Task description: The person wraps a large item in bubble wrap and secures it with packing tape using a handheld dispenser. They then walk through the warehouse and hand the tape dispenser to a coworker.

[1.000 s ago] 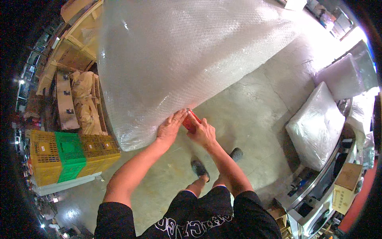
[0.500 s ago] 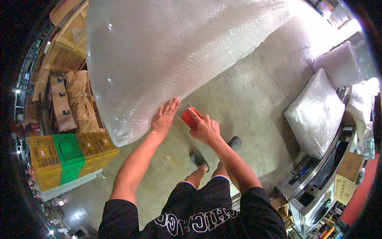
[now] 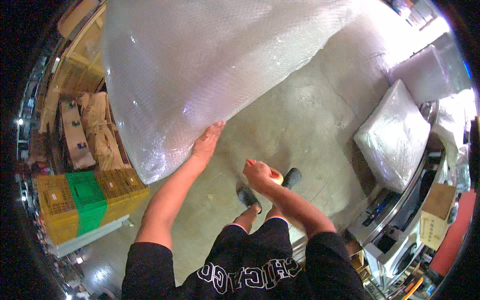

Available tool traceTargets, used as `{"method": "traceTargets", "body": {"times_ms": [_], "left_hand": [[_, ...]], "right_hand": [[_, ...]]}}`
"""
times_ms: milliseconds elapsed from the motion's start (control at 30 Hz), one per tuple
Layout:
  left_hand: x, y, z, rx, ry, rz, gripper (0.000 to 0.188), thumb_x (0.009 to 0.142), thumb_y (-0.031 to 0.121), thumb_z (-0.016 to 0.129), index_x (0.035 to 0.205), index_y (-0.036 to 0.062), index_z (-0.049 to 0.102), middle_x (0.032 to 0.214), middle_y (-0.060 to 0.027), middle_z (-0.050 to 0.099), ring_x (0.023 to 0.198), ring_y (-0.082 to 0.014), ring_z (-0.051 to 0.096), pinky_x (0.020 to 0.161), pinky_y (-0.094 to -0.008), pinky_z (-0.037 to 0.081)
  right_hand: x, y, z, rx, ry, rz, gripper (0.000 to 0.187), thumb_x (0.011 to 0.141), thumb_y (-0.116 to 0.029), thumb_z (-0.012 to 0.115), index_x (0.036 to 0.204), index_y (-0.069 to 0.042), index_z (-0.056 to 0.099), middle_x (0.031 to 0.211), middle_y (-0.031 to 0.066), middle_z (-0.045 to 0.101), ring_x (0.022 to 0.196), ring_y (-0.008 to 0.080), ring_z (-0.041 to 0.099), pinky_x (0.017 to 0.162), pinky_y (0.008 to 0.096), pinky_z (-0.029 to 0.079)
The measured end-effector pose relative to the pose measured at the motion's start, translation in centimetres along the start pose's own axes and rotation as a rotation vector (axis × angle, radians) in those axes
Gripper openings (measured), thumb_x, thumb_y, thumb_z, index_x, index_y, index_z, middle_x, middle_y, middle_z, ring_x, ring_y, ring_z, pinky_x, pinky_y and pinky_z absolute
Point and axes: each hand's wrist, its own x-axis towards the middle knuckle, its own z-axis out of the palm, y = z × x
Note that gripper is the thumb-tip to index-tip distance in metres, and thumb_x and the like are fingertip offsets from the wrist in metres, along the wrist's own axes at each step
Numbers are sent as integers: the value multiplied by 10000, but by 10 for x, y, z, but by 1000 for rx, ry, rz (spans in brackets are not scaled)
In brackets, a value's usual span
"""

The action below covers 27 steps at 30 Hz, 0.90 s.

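A large sheet of clear bubble wrap (image 3: 200,65) spreads from the top of the view down to a corner at lower left. My left hand (image 3: 206,142) rests on its near edge, palm down, with the fingers stretched out. Closer to my body, my right hand (image 3: 259,175) is wrapped round a red tape dispenser (image 3: 275,174). Part of a pale tape roll shows beside the wrist, and the fingers hide most of the dispenser. The right hand is apart from the bubble wrap.
Yellow crates with a green one (image 3: 86,200) between them stand at left, beside brown cardboard pieces (image 3: 102,130). A bundle wrapped in clear plastic (image 3: 392,135) lies at right. Near it are a cardboard box (image 3: 437,215) and a white machine (image 3: 390,257). My feet stand on the concrete floor (image 3: 320,107).
My right hand has drawn back from the bubble wrap's edge toward my body and turned the tape dispenser, so its roll now shows. The left hand stays at the edge.
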Motion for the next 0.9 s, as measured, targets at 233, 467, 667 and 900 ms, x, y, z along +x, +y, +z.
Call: {"method": "traceTargets", "body": {"times_ms": [233, 467, 667, 900], "left_hand": [[-61, 14, -96, -1448, -311, -46, 836, 925, 374, 679, 1578, 24, 291, 1641, -178, 300, 1497, -295, 348, 1215, -472, 295], [-35, 41, -71, -2655, -240, -1572, 704, 963, 369, 679, 1517, 21, 418, 1517, -181, 500, 1439, -274, 439, 1155, -472, 364], [-2, 1, -74, -2449, -51, -1490, 488, 995, 212, 649, 1418, 3, 527, 1445, -130, 562, 1332, -234, 533, 1106, -397, 430], [-85, 26, -144, -2512, -512, -920, 423, 1020, 320, 638, 1307, 8, 625, 1263, -81, 673, 1189, -184, 624, 1049, -357, 479]], "right_hand": [[-126, -7, 70, 761, 224, 277, 885, 740, -516, 774, 1512, -228, 453, 908, 179, 747, 854, 394, 728, 748, 513, 577], [-136, -21, 91, 747, 252, 225, 849, 716, -465, 791, 1494, -293, 498, 900, 200, 730, 843, 394, 729, 741, 503, 576], [-137, -7, 68, 676, 323, 182, 884, 676, -401, 806, 1500, -317, 496, 919, 197, 708, 854, 377, 724, 758, 483, 574], [-141, -11, 46, 827, 613, -29, 1006, 661, -372, 849, 1561, -327, 401, 1048, 157, 666, 865, 397, 710, 749, 485, 583]]}}
